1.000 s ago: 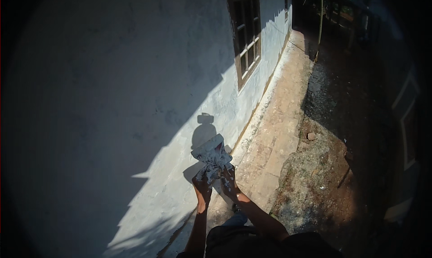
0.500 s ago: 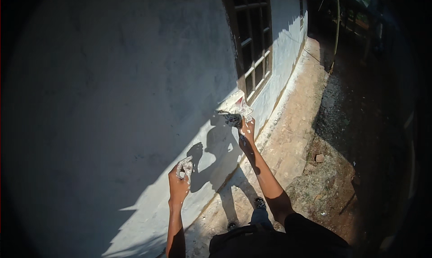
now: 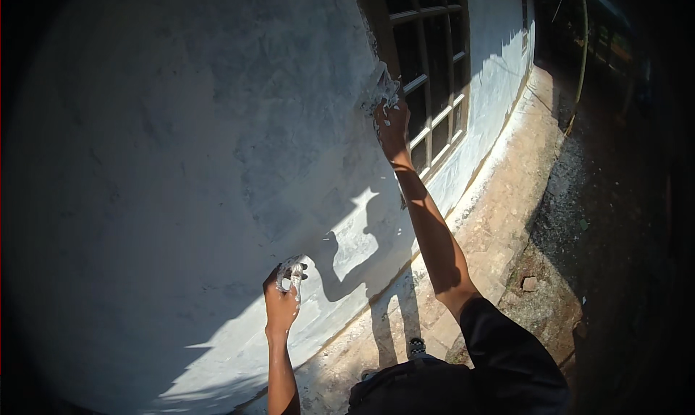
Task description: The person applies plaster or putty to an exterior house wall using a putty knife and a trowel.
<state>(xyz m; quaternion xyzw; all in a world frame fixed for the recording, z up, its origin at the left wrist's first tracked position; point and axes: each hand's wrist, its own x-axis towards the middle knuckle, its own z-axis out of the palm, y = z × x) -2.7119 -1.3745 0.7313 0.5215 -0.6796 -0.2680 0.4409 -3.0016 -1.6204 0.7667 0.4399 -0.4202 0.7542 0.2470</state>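
Note:
My right hand [image 3: 392, 125] is raised beside the lower left part of the window frame and closed around a scraper [image 3: 384, 88] smeared with white putty. The scraper's blade lies against or very near the wall there; its edge is hard to make out in the shade. White paste also streaks the fingers of this hand. Lower and to the left, my left hand [image 3: 284, 292] is held close to the wall. Its thumb and forefinger curl into a ring, coated in white paste, with nothing visible between them.
The pale plastered wall [image 3: 181, 162] fills the left side, part in shade and part in sun. A barred window [image 3: 434, 60] is set in it. Along the wall's foot runs a concrete ledge [image 3: 499, 198], with rough ground and a brick piece [image 3: 530, 283] beyond. A thin pole [image 3: 581, 60] stands further off.
My right hand has moved up along the wall with the scraper, from below the window's corner to beside its frame. My left hand has stayed nearly in place. The view has shifted slightly.

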